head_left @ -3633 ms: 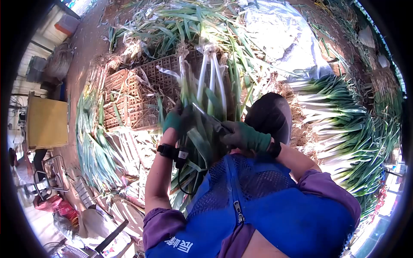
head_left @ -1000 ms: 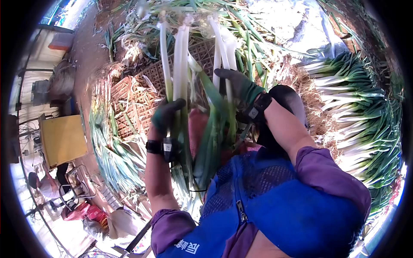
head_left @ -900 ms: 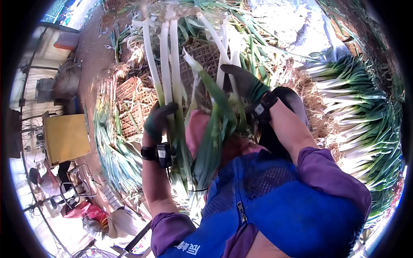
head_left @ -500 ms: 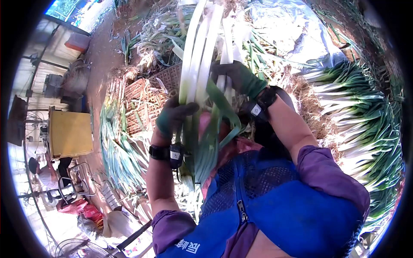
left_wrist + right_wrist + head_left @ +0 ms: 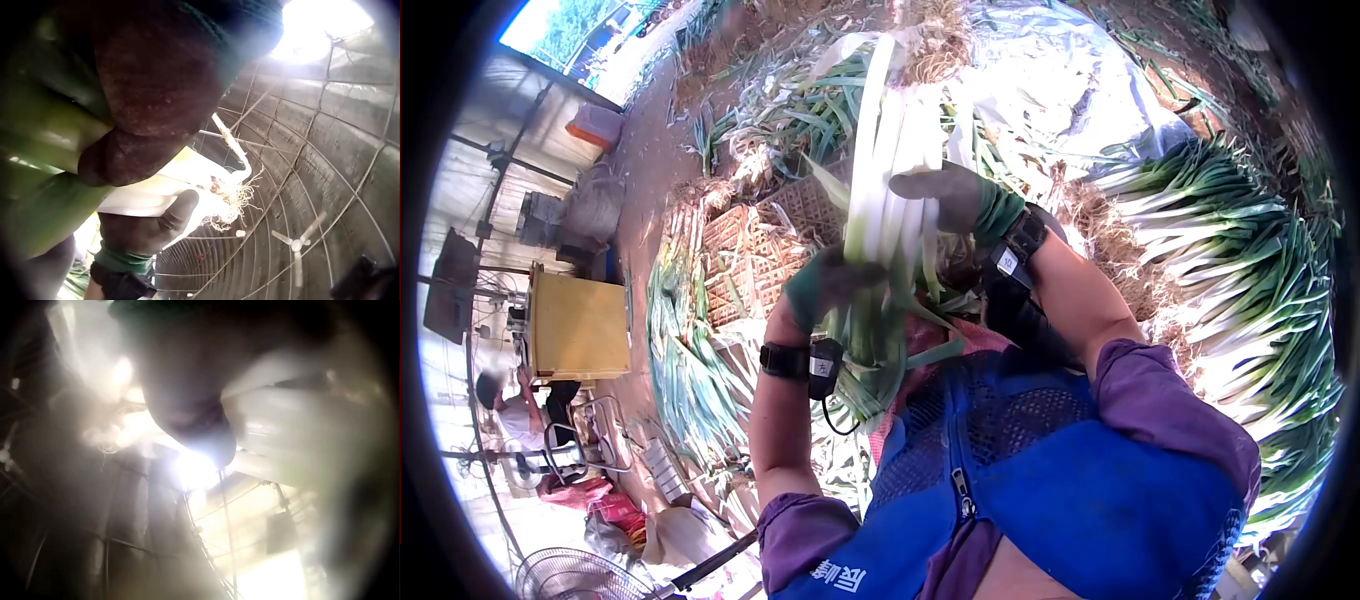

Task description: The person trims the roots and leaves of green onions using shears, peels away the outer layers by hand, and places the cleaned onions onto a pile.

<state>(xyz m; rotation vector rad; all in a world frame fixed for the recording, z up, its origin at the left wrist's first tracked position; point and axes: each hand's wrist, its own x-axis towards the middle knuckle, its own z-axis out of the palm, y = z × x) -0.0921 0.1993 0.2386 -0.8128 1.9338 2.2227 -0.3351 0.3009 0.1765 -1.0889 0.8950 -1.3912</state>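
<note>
A bunch of large green onions (image 5: 892, 140) stands in front of the chest, white stalks and roots pointing away, green leaves toward the body. My gloved left hand (image 5: 832, 283) grips it where white turns to green, thumb across the front. Farther up, my gloved right hand (image 5: 948, 196) holds the white stalks from the right, its thumb laid over them. The left wrist view shows the right hand (image 5: 147, 230) curled around the stalks below the shaggy roots (image 5: 231, 197). The right wrist view is blurred, with the dark glove (image 5: 194, 394) between pale stalks.
Rows of green onions (image 5: 1220, 270) lie on the right, roots inward. A woven crate (image 5: 745, 265) and loose leaves (image 5: 830, 115) lie ahead and left. Silvery sheeting (image 5: 1060, 80) is at the back. Far left are a yellow board (image 5: 580, 325), a fan (image 5: 580, 575) and another person (image 5: 520, 410).
The separate stalks, earlier spread between both hands, have been drawn together into one bunch. Both hands have come closer together. A slim grey tool seen at the right hand 3.6 s ago no longer shows.
</note>
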